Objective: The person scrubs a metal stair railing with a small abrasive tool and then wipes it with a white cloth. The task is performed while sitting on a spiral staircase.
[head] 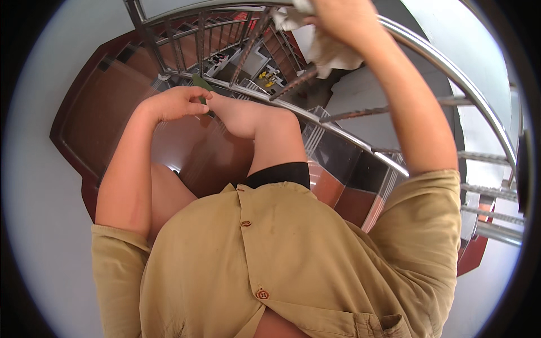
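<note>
At the top of the view my right hand [344, 19] holds a crumpled cream cloth [334, 50] at the curved metal handrail [427, 46]. The cloth hangs down beside a twisted metal baluster [296, 82], and the fingertips are partly hidden. On the left, my left hand [177, 103] is held low with thumb and fingers apart and nothing seen between them. Just beyond its fingers is the end of my bent right leg [270, 118], with a green slipper or similar green item [202, 83] there. I cannot tell whether the hand touches the leg.
A lower metal rail [346, 139] runs diagonally along the stair edge. Beneath it are dark and reddish tiled steps [329, 164]. A glossy brown landing [122, 97] lies to the left. Through the balusters, stairs descend to a lower floor with yellow items [266, 76].
</note>
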The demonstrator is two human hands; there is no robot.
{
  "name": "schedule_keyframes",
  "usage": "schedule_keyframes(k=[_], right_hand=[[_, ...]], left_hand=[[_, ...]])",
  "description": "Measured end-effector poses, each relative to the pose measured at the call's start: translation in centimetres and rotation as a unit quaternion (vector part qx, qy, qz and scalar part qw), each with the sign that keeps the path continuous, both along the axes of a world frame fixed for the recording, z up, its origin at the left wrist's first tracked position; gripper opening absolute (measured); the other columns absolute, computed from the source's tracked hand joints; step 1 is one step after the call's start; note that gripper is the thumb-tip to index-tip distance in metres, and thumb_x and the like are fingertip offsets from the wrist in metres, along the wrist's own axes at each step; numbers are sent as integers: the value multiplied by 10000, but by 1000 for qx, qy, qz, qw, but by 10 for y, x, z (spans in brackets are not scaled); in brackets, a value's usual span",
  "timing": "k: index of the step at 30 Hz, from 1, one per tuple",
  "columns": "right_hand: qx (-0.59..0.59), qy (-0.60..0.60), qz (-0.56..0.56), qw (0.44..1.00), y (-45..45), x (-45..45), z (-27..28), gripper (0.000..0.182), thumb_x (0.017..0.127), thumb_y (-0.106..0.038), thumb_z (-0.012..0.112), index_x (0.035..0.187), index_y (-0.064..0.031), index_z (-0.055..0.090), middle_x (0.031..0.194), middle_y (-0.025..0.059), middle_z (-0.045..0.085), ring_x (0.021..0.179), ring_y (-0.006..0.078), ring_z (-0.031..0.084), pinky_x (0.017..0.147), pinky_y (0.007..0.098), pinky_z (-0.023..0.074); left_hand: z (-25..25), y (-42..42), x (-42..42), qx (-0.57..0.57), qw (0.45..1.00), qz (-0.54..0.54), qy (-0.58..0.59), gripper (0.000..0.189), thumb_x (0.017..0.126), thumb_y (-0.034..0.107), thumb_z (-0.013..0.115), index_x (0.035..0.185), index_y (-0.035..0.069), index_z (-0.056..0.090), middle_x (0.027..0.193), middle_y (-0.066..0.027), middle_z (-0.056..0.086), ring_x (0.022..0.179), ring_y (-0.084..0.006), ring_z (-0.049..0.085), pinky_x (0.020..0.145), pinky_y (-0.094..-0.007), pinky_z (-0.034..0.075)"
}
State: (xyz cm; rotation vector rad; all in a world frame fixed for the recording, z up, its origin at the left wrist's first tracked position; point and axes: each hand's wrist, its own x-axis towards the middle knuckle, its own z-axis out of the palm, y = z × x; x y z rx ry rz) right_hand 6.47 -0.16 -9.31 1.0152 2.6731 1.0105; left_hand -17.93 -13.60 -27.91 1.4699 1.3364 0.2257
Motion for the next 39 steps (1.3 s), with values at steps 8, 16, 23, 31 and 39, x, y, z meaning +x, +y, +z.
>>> schedule_keyframes(k=[8, 16, 23, 31, 39], right_hand=[[117, 76, -74, 987, -74, 132, 86, 338, 791, -306, 644, 955, -40, 516, 896, 131, 572, 872, 288, 549, 762, 387, 433], [161, 710, 85, 680, -138, 266, 94, 270, 872, -242, 586, 906, 21, 636, 820, 90, 639, 744, 162, 599, 667, 262, 481], [-224, 872, 83, 428, -78, 364, 44, 322, 884, -336, 561, 1059, -66, 550, 870, 47, 607, 751, 160, 581, 676, 303, 490], [-64, 899, 211, 378, -39, 190, 4, 409, 923, -393, 456, 1049, -9, 522, 918, 70, 583, 825, 193, 574, 751, 300, 461], [22, 832, 62, 551, -36, 185, -115, 246, 754, -87, 673, 873, -12, 472, 833, 51, 535, 741, 136, 511, 679, 285, 425]], left_hand=[[-6, -4, 5, -36, 999, 0, 16, 392, 849, 207, 579, 1211, 72, 511, 943, -32, 563, 854, -119, 529, 813, -274, 429], [-1, -21, 17, -14, 995, -27, 97, 401, 818, 198, 596, 1198, 90, 527, 940, -73, 584, 876, -168, 549, 820, -308, 440], [1, -36, 55, 25, 978, -115, 170, 416, 810, 249, 608, 1191, 101, 531, 1006, -133, 606, 943, -256, 569, 833, -341, 445], [1, -38, 47, -23, 981, -66, 181, 415, 814, 231, 599, 1199, 97, 521, 987, -124, 607, 911, -239, 571, 821, -336, 448], [-17, -30, 48, -21, 971, -107, 211, 416, 808, 227, 600, 1196, 101, 523, 974, -114, 601, 924, -236, 571, 827, -327, 445]])
